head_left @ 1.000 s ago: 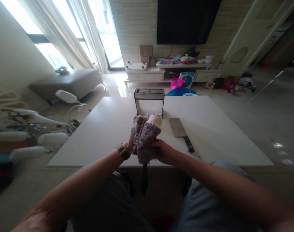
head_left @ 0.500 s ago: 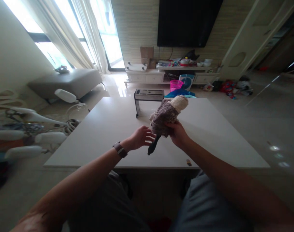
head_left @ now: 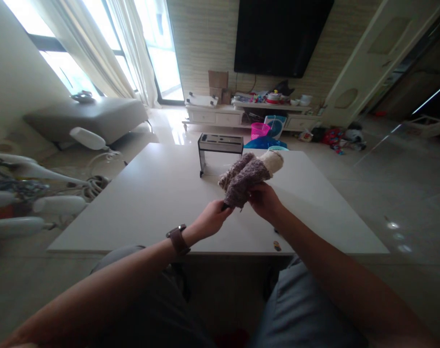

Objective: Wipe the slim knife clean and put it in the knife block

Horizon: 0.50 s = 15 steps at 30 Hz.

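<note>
A fluffy grey-brown thing (head_left: pixel 247 179) with a cream, rounded end and a black handle is held up over the white table (head_left: pixel 143 212), tilted toward the far right. It looks like a duster, though its exact kind is unclear. My left hand (head_left: pixel 210 220), with a dark watch strap on the wrist, is closed around the black handle, of which only a small dark bit shows. My right hand (head_left: pixel 266 202) grips the fluffy part from its right underside, thumb on the near face. Some of its fingers are hidden.
Behind the fluffy thing, a grey and black stand (head_left: pixel 220 144) is on the table's far part. A small brownish object (head_left: pixel 276 246) lies by the near edge. White lamp arms (head_left: pixel 60 205) reach in at the left. A pink basket (head_left: pixel 259 130) is beyond the table.
My left hand has gone from open fingers beside the handle to closed around it. The fluffy thing has tilted and dropped slightly; my right hand still holds it. The view has shifted slightly.
</note>
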Motion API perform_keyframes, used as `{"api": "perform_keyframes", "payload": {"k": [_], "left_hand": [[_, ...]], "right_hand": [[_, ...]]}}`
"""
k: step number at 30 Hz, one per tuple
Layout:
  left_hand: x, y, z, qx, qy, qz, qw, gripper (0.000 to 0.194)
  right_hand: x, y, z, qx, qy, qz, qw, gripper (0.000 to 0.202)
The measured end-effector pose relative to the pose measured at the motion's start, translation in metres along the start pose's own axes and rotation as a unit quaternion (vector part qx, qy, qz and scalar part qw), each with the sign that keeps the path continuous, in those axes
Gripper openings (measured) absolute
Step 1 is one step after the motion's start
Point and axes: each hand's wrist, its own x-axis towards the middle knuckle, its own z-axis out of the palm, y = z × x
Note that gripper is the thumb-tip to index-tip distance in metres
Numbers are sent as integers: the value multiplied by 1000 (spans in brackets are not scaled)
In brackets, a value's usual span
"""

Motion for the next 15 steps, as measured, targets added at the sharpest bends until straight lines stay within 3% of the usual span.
{"api": "perform_keyframes", "payload": {"k": [5, 12, 15], "left_hand": [[-7, 12, -7, 123, 42, 64, 989, 22], [-20, 22, 2, 123, 14, 81, 989, 22], [-20, 25, 6, 88, -18, 71, 993, 27]], "right_hand": [[-11, -12, 1, 31, -43, -13, 998, 31], [-17, -3, 15, 39, 22, -34, 998, 53], [-12, -8, 18, 48, 20, -43, 998, 59]]}}
